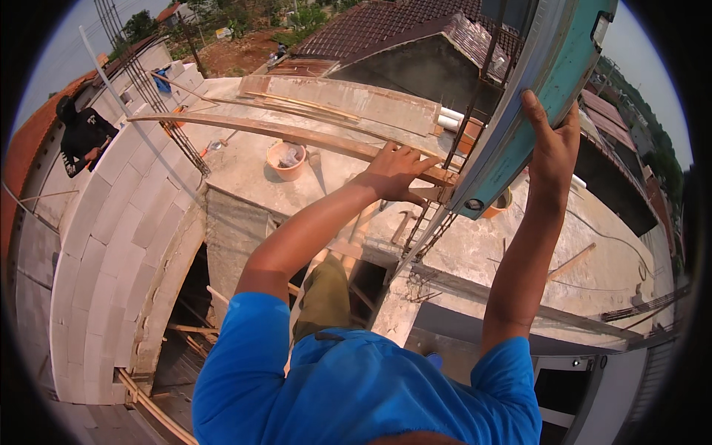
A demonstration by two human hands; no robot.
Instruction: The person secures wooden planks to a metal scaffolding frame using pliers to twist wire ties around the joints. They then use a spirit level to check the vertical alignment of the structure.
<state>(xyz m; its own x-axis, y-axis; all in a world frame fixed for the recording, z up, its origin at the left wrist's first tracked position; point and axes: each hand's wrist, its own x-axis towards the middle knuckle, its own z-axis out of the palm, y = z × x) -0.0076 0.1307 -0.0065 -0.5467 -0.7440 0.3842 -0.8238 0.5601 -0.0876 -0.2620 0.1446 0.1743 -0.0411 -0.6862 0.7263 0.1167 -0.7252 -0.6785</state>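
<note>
My right hand [550, 144] grips the edge of a long teal spirit level [560, 74], thumb on its face. The level stands tilted in view along a pale metal straightedge [508, 104], with a round vial near its lower end. My left hand [400, 172] is closed over the end of a long wooden plank [289, 132], fingers on top and thumb beneath, close to the straightedge. Thin steel bars [489, 55] rise behind the level. Below my left hand a hammer [404, 224] lies on the concrete slab [348, 167].
A pinkish bucket [286, 167] with something inside stands on the slab; another bucket [498, 204] is partly hidden by the level. At left a person in black [85, 137] is behind a pale block wall [126, 215]. Dark floor openings [367, 289] lie beside my leg.
</note>
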